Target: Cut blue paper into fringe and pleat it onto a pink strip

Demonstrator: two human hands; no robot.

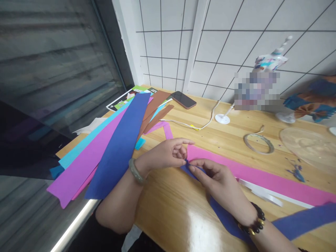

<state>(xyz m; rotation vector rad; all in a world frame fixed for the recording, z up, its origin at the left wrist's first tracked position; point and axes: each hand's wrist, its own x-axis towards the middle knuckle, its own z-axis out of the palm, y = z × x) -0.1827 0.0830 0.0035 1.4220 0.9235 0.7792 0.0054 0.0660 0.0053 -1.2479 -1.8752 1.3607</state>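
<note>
My left hand and my right hand meet near the middle of the view. Both pinch the narrow end of a dark blue strip, thumbs and fingertips close together. The strip runs under my right hand and wrist, then off to the right. The index finger of my left hand points out over the end of a pink strip, which lies behind my right hand. A white ribbon lies along the near edge of the pink strip.
Blue, purple and brown strips overhang the wooden table's left edge. Behind are a phone, a white cable and a small stand. A tape ring and blue scraps lie right.
</note>
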